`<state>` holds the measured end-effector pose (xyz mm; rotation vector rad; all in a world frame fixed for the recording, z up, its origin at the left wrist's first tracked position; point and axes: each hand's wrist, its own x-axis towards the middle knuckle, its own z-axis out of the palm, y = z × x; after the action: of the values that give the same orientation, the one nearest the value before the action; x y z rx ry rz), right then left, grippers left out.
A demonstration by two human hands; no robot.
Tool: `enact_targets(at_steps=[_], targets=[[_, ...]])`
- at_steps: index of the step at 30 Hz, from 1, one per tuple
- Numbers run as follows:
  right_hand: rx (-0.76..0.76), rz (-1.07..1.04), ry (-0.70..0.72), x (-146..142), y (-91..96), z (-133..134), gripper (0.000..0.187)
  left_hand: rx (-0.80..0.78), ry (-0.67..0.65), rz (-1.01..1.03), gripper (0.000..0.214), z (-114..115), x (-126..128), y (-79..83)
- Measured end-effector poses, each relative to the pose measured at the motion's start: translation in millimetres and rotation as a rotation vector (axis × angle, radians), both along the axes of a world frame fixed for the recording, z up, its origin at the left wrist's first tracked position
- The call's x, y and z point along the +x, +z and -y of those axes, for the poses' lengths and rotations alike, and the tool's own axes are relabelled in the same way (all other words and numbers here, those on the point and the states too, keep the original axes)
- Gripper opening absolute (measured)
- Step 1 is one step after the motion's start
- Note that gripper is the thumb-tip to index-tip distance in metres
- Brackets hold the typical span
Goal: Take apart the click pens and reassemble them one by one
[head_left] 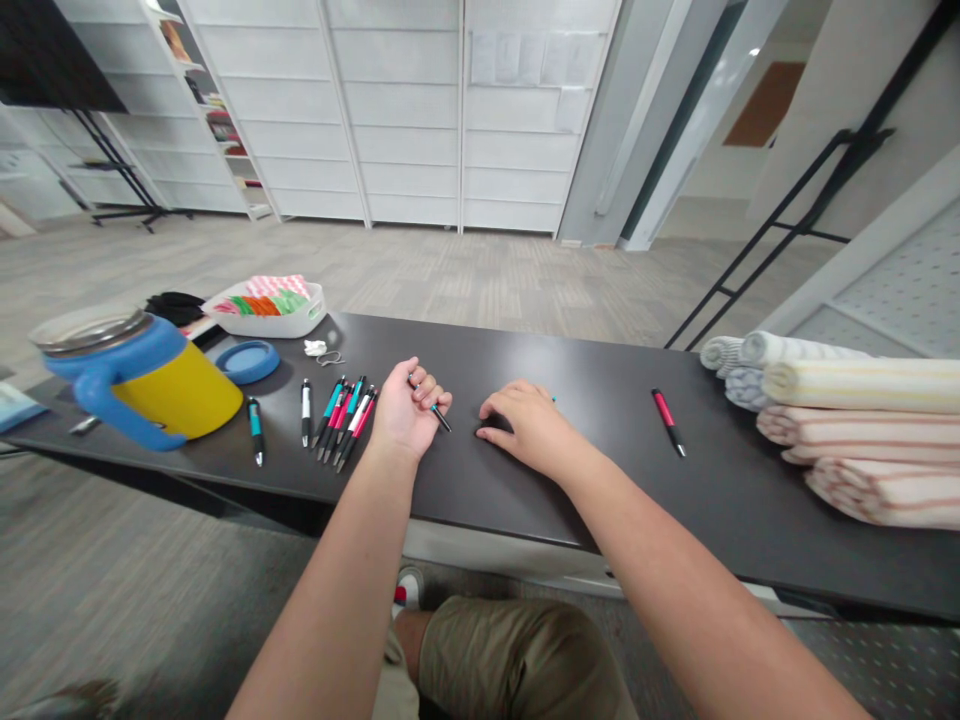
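Observation:
My left hand [409, 405], palm turned up, has its fingers curled around a pen [442, 418] whose dark tip end sticks out toward the right. My right hand [529, 425] is low over the dark table, palm down, thumb and fingers bent around a pen. Only a teal bit of that pen [554, 399] and a dark end by the thumb show; the hand hides the rest. Left of my left hand lies a group of several teal, pink and white pens [345, 420]. A white pen [306, 412] and a teal pen [256, 430] lie apart from it. On the right rests a pink pen [667, 420].
A large yellow and blue mug [150, 375] stands at the left, beside a blue round lid [247, 361]. Behind are a white basket [292, 318] with colourful items and a small white object with a ring [316, 349]. Rolled striped cloths [870, 430] are stacked at the table's right end.

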<state>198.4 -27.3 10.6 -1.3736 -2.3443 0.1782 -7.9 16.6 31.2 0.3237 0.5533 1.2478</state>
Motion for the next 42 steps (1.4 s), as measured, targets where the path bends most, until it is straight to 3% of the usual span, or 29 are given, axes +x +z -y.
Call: enact_targets(at_steps=[3,9,12,17,22,27,33,38,42], targets=[[0.037,-0.036,-0.026,1,2.9,-1,0.021,0.086,-0.006,0.007,0.034,3,3,1.1],[0.106,-0.242,0.135,-7,14.0,5,0.029,0.314,-0.045,0.002,0.031,18,24,6.5],[0.083,-0.271,0.125,-9,11.0,4,0.032,0.369,-0.053,0.017,0.026,25,37,7.2],[-0.021,-0.358,-0.019,-4,7.8,3,0.032,0.419,-0.049,-0.016,0.012,26,45,1.7],[-0.015,-0.404,-0.119,-1,9.8,2,0.025,0.449,0.038,-0.229,0.027,18,44,-8.6],[-0.004,-0.451,-0.226,1,10.1,2,0.027,0.442,0.072,-0.314,0.033,18,44,-10.0],[-0.017,-0.38,-0.082,1,12.8,3,0.03,0.447,0.066,-0.345,0.035,18,43,-9.8],[-0.006,-0.33,-0.154,2,10.9,3,0.023,0.465,0.056,-0.381,0.034,16,43,-10.7],[-0.054,-0.357,-0.105,1,13.0,4,0.032,0.465,0.058,-0.386,0.034,17,43,-9.7]])
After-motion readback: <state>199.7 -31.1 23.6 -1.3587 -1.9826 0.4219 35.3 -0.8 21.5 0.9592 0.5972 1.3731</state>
